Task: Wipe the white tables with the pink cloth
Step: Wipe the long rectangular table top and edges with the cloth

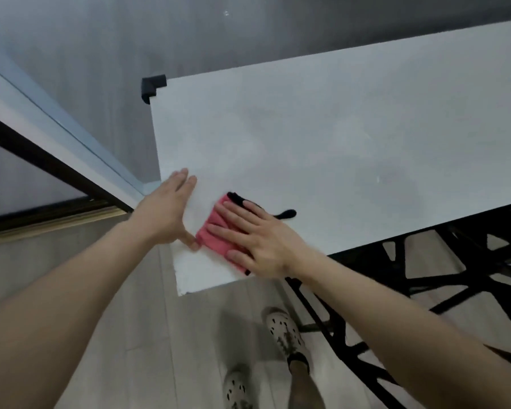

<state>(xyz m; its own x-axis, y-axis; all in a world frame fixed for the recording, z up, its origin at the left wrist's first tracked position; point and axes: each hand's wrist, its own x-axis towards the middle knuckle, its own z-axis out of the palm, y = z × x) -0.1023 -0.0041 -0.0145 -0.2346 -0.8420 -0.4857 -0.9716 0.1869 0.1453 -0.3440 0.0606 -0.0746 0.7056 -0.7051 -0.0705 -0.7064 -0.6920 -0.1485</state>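
Technician: Position of cloth?

Supervisor: The pink cloth (216, 231) lies flat on the white table (351, 128), near the corner closest to the person on the left side.

Technician: State of hands?

Supervisor: The right hand (260, 240) lies spread on the cloth, fingers straight, pressing it down; nothing is grasped. The left hand (163, 214) rests flat on the left edge of the table, fingers straight and released, with the thumb tip touching or just beside the cloth's edge; which one cannot be told.

Technician: Progress?

Supervisor: Wiping is judged to be under way at the near left corner. Faint dull patches show across the middle of the top, so most of that surface probably needs passes, out to the far corner with the black guard (153, 88). A dark strip (286, 214) projects from beside the right hand; whether it is cloth trim or a stain cannot be told. Only one table is in view, so other tables are presumed outstanding.
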